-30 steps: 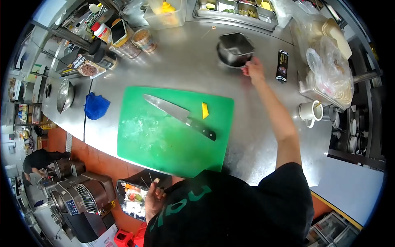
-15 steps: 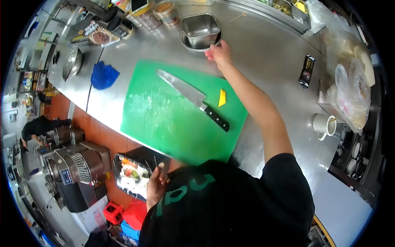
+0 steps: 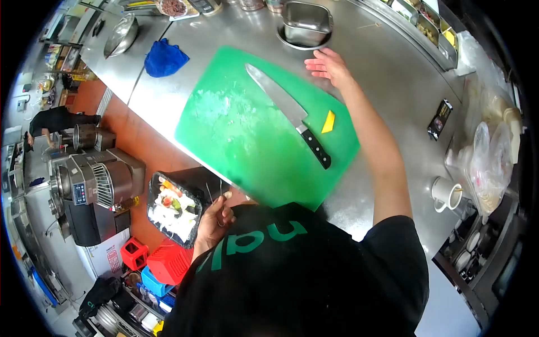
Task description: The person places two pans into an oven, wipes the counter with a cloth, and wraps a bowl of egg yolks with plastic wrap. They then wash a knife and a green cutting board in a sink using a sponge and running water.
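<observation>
Kitchen; steel bench (image 3: 404, 73).
Right hand (image 3: 331, 67): open, fingers spread, nothing held.
Pan (image 3: 307, 23): just past its fingertips, seated in a round bowl (image 3: 292, 45).
Yellow piece (image 3: 328, 121), knife (image 3: 281, 101): on green board (image 3: 219, 129), nearer the body than that hand.
Blue cloth (image 3: 165, 58): well left of it.
Left hand (image 3: 215, 220): fingers curled, grip unclear; lined bin (image 3: 188, 242) just beside, to its left.

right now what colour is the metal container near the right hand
Plain silvery grey; the metal container shows best in the current head view.
</observation>
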### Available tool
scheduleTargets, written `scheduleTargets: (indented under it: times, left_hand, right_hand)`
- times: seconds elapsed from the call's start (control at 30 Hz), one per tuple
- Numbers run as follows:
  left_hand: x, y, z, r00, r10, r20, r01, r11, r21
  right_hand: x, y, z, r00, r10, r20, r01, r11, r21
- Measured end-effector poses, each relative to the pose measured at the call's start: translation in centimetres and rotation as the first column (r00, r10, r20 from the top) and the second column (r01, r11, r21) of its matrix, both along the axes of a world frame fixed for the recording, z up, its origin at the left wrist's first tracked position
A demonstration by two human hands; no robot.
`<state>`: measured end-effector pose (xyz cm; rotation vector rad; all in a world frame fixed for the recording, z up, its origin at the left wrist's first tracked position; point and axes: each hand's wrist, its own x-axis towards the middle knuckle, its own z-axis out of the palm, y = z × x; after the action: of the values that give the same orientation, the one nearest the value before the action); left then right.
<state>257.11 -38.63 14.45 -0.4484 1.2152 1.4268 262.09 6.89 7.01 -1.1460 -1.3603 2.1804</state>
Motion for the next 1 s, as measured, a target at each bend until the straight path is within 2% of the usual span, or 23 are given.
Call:
scheduleTargets:
  times: [0.03, 0.07, 0.1, 0.13, 0.17, 0.23, 0.27, 0.3, 0.37, 0.4, 0.5, 0.57, 0.6, 0.63, 0.67, 0.7, 0.77, 0.8, 0.9, 1.0]
  left_hand:
    - [-0.1, 0.0, 0.1, 1.000, -0.018, -0.017, 0.018, 1.000, 0.014]
    - [0.0, -0.2, 0.2, 1.000, -0.021, -0.007, 0.021, 1.000, 0.009]
    - [0.0, 0.0, 0.2, 0.999, 0.002, -0.035, -0.001, 1.000, 0.029]
    - [0.0, 0.1, 0.2, 0.998, 0.028, -0.062, -0.025, 0.998, 0.050]
    - [0.0, 0.5, 0.5, 0.998, 0.030, -0.054, -0.027, 0.998, 0.051]
    - [0.2, 1.2, 1.2, 0.990, 0.033, -0.137, -0.035, 0.999, -0.015]
    - [0.0, 0.9, 0.8, 0.992, 0.019, -0.123, -0.016, 1.000, 0.023]
    - [-0.1, 0.8, 0.4, 0.993, 0.018, -0.118, -0.015, 0.999, 0.029]
    - [-0.1, 1.0, 0.0, 0.990, -0.017, -0.141, 0.025, 0.998, 0.055]
    - [0.1, 1.9, 0.9, 0.991, 0.004, -0.131, -0.005, 1.000, -0.010]
    - [-0.3, 1.8, 0.0, 0.989, -0.086, -0.124, 0.090, 0.996, 0.028]
    - [-0.4, 2.1, 0.4, 0.984, -0.099, -0.152, 0.096, 0.995, -0.024]
    - [-0.6, 2.1, 0.6, 0.977, -0.112, -0.182, 0.110, 0.994, -0.025]
    - [-0.7, 2.0, 0.8, 0.969, -0.127, -0.210, 0.123, 0.992, -0.031]
    - [-0.7, 1.8, 0.9, 0.969, -0.120, -0.215, 0.117, 0.993, -0.026]
    - [-0.8, 1.8, 0.9, 0.970, -0.118, -0.212, 0.118, 0.993, -0.009]
    - [-0.9, 1.9, 0.8, 0.971, -0.118, -0.207, 0.124, 0.992, 0.015]
    - [-1.0, 1.8, 0.7, 0.972, -0.115, -0.205, 0.117, 0.993, -0.002]
    - [-1.2, 1.7, 0.4, 0.976, -0.105, -0.190, 0.109, 0.994, 0.012]
    - [-2.6, 1.3, -0.2, 0.970, -0.103, -0.218, 0.117, 0.992, 0.054]
  right_hand:
    - [0.9, -1.0, -0.2, 1.000, -0.004, 0.010, 0.004, 1.000, -0.004]
    - [1.7, -2.0, -0.4, 0.998, 0.002, 0.070, -0.025, 0.942, 0.333]
    - [2.4, -2.9, -0.4, 0.992, -0.008, 0.127, -0.075, 0.768, 0.636]
    - [4.0, -4.6, -0.5, 0.996, 0.002, 0.089, -0.067, 0.666, 0.743]
    - [5.7, -7.0, 0.3, 0.996, 0.021, 0.090, -0.076, 0.738, 0.671]
    - [8.6, -12.3, 3.1, 0.956, 0.043, 0.289, -0.251, 0.625, 0.739]
    - [9.2, -14.9, 4.8, 0.882, -0.007, 0.471, -0.426, 0.412, 0.805]
    - [10.0, -16.6, 4.2, 0.868, -0.049, 0.494, -0.445, 0.366, 0.817]
    - [10.4, -18.8, 4.0, 0.892, -0.189, 0.411, -0.374, 0.202, 0.905]
    - [10.6, -19.1, 3.6, 0.891, -0.190, 0.412, -0.376, 0.198, 0.905]
    - [10.9, -19.8, 2.3, 0.887, -0.136, 0.441, -0.359, 0.399, 0.844]
    - [10.4, -19.9, 1.6, 0.892, -0.088, 0.442, -0.340, 0.513, 0.788]
    - [10.5, -19.7, 1.2, 0.897, -0.081, 0.434, -0.339, 0.502, 0.795]
    - [11.3, -19.4, 0.8, 0.971, 0.139, 0.196, -0.204, 0.907, 0.369]
    - [11.6, -19.8, 1.2, 0.981, 0.192, 0.010, -0.192, 0.978, 0.080]
    - [11.7, -20.2, 1.9, 0.977, 0.167, -0.130, -0.193, 0.954, -0.229]
    - [11.5, -21.8, 3.8, 0.922, 0.127, -0.366, -0.285, 0.861, -0.422]
    - [11.3, -22.5, 3.9, 0.900, 0.133, -0.415, -0.309, 0.865, -0.394]
    - [10.7, -24.3, 4.0, 0.902, 0.177, -0.393, -0.320, 0.886, -0.336]
    - [9.5, -25.9, 4.0, 0.914, 0.165, -0.371, -0.318, 0.859, -0.402]
